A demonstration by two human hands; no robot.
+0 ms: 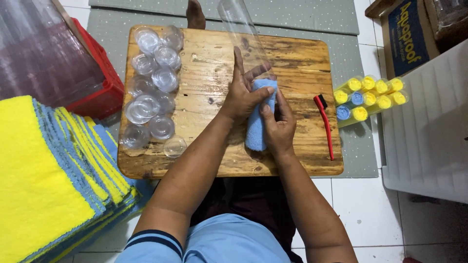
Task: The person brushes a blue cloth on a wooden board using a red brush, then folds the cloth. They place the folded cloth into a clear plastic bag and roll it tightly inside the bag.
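— Blue terry, rolled tight: that is the blue rolled microfibre cloth (257, 119), standing lengthwise over the middle of the worn wooden board (292, 53). Where do the hands sit?

— The left hand (242, 95) wraps the roll's upper part, thumb across the front, the fingers (238, 61) partly stretched up along the clear plastic tube (241, 27). The right hand (279, 124) closes on the roll's right side from below, its thumb pressed onto the cloth.

— And the tube?

— It slants up and away from the roll's top end toward the far edge of the board. Whether the cloth's tip is already inside its mouth, I cannot tell; the left hand covers that spot.

— What lies around?

— On the board's left side, a cluster of clear round plastic caps (153, 83). To the right of the hands, a red-and-black handled brush (325, 124) lies along the board. Beyond the board's right edge, on the grey mat (312, 14), a bundle of filled tubes with yellow and blue rolls (370, 95). At the left, a stack of yellow and blue folded cloths (48, 180), with a red plastic crate (97, 78) behind it. At the right, a white plastic bin (429, 131).
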